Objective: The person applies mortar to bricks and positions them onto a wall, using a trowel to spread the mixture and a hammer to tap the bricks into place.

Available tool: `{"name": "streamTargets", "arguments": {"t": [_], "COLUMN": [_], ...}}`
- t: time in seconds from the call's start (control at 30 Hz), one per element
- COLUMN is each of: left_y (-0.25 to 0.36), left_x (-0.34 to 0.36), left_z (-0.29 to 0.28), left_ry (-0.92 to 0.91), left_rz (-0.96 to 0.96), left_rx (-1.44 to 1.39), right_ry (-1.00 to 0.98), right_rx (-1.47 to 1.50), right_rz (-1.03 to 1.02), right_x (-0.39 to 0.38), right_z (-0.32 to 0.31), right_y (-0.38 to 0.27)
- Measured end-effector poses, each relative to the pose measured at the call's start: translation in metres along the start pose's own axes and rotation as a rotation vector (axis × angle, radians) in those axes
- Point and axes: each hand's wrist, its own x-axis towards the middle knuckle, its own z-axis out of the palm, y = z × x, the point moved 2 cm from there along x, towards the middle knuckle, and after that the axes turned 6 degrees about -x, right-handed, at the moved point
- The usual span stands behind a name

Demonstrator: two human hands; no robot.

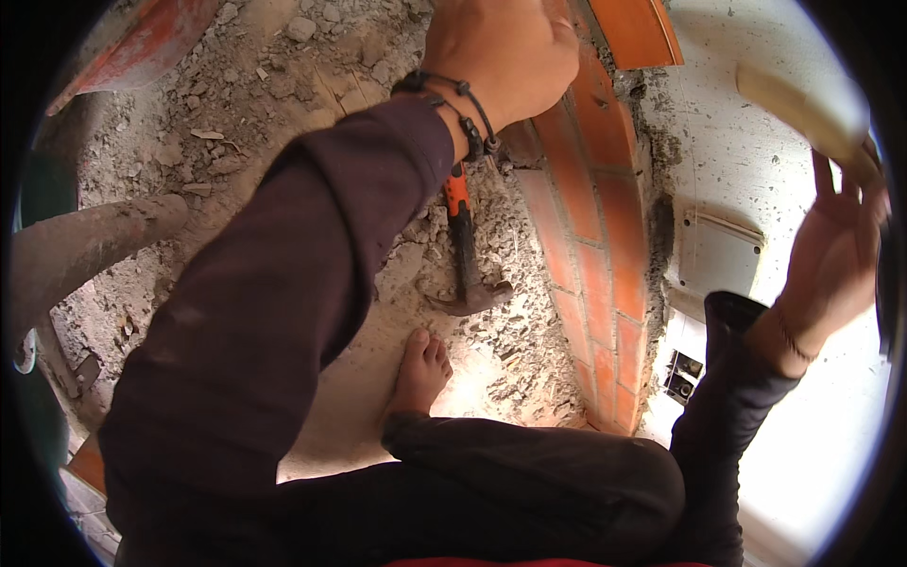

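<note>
My left hand (505, 61) is closed in a fist at the top, over the upper end of a low brick wall (595, 236). Its fingertips and whatever they grip are hidden. Off to the right, my right hand (831, 250) is raised in front of the white wall, its fingers around a pale yellow, handle-like piece (798, 109) blurred by motion. The far end of that piece is hard to make out. Below my left wrist, a claw hammer (461, 241) with an orange and black handle lies on the rubble beside the bricks.
My bare foot (420, 373) rests on the dusty floor near the hammer head. Broken mortar (227, 142) covers the ground at left. An orange clay piece (638, 33) sits atop the wall. A dusty red basin-like object (142, 47) stands upper left; an electrical box (682, 376) is in the white wall.
</note>
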Motion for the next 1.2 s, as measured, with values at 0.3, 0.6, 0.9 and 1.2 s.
{"name": "streamTargets", "arguments": {"t": [0.3, 0.6, 0.9, 1.2], "left_y": [0.006, 0.003, -0.001, -0.007], "left_x": [0.033, 0.048, 0.056, 0.057], "left_z": [-0.001, 0.001, 0.001, 0.006], "left_ry": [-0.129, -0.139, -0.189, -0.133], "left_rz": [0.243, 0.311, 0.371, 0.450], "left_rx": [0.150, 0.326, 0.397, 0.411], "right_ry": [-0.008, -0.015, -0.003, -0.026], "right_rx": [-0.064, -0.048, -0.051, -0.040], "right_rz": [-0.031, -0.059, -0.010, 0.054], "right_x": [0.018, 0.013, 0.010, 0.008], "right_z": [0.026, 0.028, 0.031, 0.034], "right_y": [0.027, 0.033, 0.041, 0.048]}}
